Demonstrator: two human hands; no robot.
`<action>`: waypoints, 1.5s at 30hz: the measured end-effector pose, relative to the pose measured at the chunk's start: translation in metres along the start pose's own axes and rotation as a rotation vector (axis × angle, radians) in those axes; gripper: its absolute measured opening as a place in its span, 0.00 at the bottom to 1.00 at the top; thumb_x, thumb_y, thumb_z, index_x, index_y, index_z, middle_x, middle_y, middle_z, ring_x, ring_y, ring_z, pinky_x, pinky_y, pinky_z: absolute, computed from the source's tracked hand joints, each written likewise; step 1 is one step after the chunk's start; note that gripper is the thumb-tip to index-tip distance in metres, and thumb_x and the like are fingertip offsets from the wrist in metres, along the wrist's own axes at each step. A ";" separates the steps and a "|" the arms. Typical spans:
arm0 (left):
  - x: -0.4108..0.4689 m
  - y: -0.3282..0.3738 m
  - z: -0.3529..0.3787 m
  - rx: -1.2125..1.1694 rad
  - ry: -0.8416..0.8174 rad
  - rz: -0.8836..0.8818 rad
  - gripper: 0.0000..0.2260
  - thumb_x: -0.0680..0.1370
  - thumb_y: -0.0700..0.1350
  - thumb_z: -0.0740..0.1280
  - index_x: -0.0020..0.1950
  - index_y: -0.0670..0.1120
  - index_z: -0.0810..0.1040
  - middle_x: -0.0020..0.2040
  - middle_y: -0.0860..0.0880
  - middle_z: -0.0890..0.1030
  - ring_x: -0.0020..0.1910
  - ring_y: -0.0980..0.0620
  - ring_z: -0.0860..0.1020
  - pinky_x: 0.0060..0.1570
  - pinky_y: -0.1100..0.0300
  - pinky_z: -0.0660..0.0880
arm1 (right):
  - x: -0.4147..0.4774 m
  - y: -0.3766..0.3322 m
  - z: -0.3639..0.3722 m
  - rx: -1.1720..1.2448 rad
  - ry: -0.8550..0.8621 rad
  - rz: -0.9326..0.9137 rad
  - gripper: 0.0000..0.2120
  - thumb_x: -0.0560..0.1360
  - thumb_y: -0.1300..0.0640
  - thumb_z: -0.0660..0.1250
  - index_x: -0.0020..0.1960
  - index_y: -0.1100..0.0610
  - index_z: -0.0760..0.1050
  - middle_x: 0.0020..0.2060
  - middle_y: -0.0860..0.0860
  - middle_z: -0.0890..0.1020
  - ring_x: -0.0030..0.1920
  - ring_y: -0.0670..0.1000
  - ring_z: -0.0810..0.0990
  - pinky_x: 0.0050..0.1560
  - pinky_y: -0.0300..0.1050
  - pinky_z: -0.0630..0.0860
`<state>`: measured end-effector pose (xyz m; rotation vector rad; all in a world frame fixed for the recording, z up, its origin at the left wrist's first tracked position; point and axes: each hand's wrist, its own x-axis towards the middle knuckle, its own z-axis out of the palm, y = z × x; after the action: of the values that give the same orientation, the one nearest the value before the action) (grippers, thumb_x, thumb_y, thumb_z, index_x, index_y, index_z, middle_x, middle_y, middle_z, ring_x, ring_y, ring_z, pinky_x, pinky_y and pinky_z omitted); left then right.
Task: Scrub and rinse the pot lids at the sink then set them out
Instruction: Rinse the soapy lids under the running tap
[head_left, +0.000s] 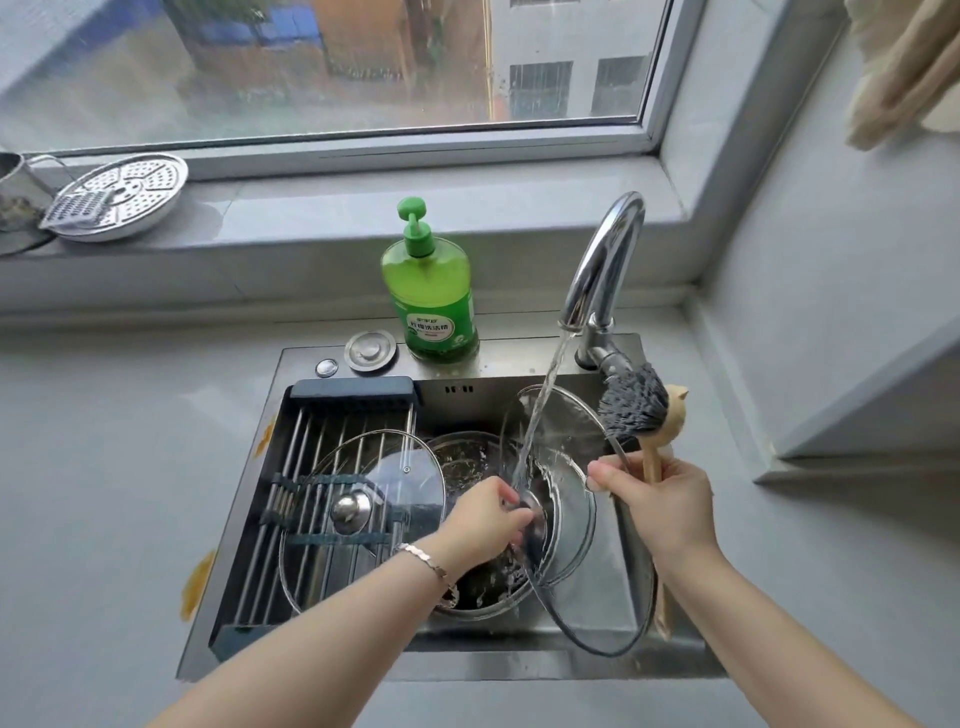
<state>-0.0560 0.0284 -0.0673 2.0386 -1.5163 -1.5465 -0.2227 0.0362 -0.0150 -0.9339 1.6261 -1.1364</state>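
A glass pot lid (571, 447) with a metal rim stands tilted on edge over the sink, and water from the faucet (605, 270) runs down it. My left hand (485, 519) grips the lid's metal knob. My right hand (660, 504) holds the lid's right rim together with the wooden handle of a dish brush (636, 402), bristles up. A second glass lid (363, 514) with a steel knob lies flat on the drying rack (311, 447). Another glass lid or bowl (467, 467) sits low in the basin behind my left hand.
The steel sink (249, 519) is set in a grey counter. A green dish soap bottle (428, 291) stands on the sink's back ledge beside a round drain cap (370, 351). On the windowsill at left lie a perforated steamer plate (124, 195) and a metal cup (13, 192).
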 end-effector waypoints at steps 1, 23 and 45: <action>0.001 0.000 0.003 -0.117 -0.018 -0.035 0.13 0.76 0.47 0.67 0.57 0.43 0.71 0.42 0.50 0.78 0.37 0.58 0.79 0.34 0.67 0.76 | -0.001 0.002 0.000 0.008 0.017 0.002 0.08 0.65 0.64 0.76 0.31 0.56 0.80 0.27 0.47 0.83 0.30 0.41 0.81 0.35 0.31 0.74; -0.031 -0.007 -0.016 -0.555 0.176 -0.116 0.18 0.80 0.40 0.58 0.29 0.42 0.67 0.49 0.40 0.78 0.53 0.45 0.80 0.38 0.64 0.79 | -0.018 -0.027 0.023 -0.052 -0.117 -0.228 0.21 0.66 0.63 0.76 0.20 0.50 0.71 0.17 0.43 0.68 0.23 0.43 0.65 0.27 0.28 0.63; -0.041 -0.139 -0.138 -1.019 0.152 -0.381 0.14 0.76 0.49 0.66 0.55 0.40 0.76 0.46 0.43 0.78 0.43 0.47 0.78 0.37 0.53 0.78 | -0.023 -0.051 0.132 0.295 -0.104 0.122 0.07 0.72 0.60 0.70 0.36 0.55 0.76 0.31 0.53 0.83 0.20 0.41 0.65 0.20 0.31 0.63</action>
<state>0.1402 0.0686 -0.0688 1.7434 -0.1371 -1.6976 -0.0860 0.0077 0.0186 -0.6813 1.3678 -1.1840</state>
